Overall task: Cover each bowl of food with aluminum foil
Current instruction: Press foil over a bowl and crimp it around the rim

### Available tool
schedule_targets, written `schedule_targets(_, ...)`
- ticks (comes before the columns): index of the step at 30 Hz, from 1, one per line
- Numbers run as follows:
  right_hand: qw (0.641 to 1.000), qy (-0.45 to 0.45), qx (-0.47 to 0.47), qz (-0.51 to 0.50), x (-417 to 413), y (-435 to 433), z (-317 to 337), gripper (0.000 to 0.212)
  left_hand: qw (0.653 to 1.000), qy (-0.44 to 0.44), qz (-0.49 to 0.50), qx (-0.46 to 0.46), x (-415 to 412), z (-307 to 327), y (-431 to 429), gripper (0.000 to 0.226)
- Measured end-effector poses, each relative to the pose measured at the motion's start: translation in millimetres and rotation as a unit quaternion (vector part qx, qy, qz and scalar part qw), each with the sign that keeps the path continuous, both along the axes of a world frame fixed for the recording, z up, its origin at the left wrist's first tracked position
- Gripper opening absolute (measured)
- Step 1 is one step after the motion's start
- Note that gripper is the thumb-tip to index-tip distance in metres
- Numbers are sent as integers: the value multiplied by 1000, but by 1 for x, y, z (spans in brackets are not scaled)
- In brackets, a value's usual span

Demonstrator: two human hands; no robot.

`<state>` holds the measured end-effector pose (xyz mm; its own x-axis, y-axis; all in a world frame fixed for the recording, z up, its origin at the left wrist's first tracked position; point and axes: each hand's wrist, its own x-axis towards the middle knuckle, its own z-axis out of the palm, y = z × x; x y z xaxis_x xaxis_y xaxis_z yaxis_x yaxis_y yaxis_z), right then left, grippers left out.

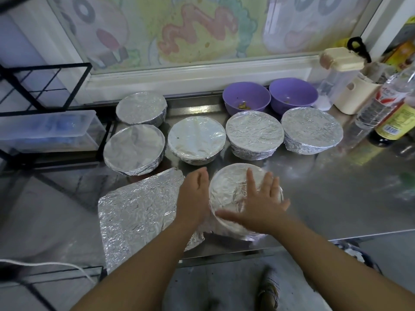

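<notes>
A bowl wrapped in foil stands near the front edge of the steel counter. My right hand lies flat on its foil top with the fingers spread. My left hand presses against the bowl's left side with straight fingers. A loose crumpled foil sheet lies to the left of the bowl, under my left forearm. Behind stand several foil-covered bowls. Two uncovered purple bowls with a little food sit at the back by the window ledge.
Bottles, a cream container and a clear jug with a beige lid crowd the back right. A black wire rack with a clear plastic box stands at the left. A white cable runs at the lower left.
</notes>
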<state>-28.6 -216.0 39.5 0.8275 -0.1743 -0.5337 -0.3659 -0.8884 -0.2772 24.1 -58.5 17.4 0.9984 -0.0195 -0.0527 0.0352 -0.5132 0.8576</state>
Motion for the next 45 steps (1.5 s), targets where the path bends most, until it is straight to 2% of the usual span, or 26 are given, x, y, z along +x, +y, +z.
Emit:
schedule_targets(3,998,-18,43,-51,11,-14,18,146,992,-104,13,76,-15,-3,4,36)
schedule_targets(8,992,-121,-14,35,39,-30,1,100,994,-54,-19,89,-40,-17,-23,47)
schedule_targets(10,991,-126,-1,52,42,-32,-9,92,998,-29,-11,62,-45,-27,-31,50)
schedule_targets(17,992,-109,11,54,44,-34,-15,90,995,29,42,-90,-53,-37,-41,53)
schedule_targets(21,995,-96,1,40,44,-31,-15,92,989,40,50,-135,-52,-41,-40,50)
schedule_targets(25,998,-57,10,-4,40,-35,-14,106,990,55,10,-128,-37,-39,-35,48)
schedule_targets(29,999,-10,-19,-27,34,-57,-9,114,998,21,-22,-47,-11,-24,-23,49)
schedule_targets(30,998,-29,-41,-26,34,-60,-7,109,1000,-4,-1,-28,-8,-19,-20,47)
schedule_targets(32,991,-126,-43,-18,38,-62,-5,89,998,-59,37,-6,-12,-15,-21,43)
schedule_targets(34,975,-220,19,21,47,-60,-6,66,994,-102,35,35,-28,-16,-31,46)
schedule_targets(35,969,-236,51,41,51,-58,-7,57,992,-111,28,56,-37,-20,-39,48)
schedule_targets(37,967,-233,79,62,57,-57,-8,46,992,-96,30,72,-52,-34,-52,54)
schedule_targets(41,972,-211,95,39,64,-57,-11,35,994,-54,93,20,-55,-52,-61,64)
schedule_targets(45,976,-186,113,5,70,-58,-11,32,988,-53,128,-65,-53,-51,-63,54)
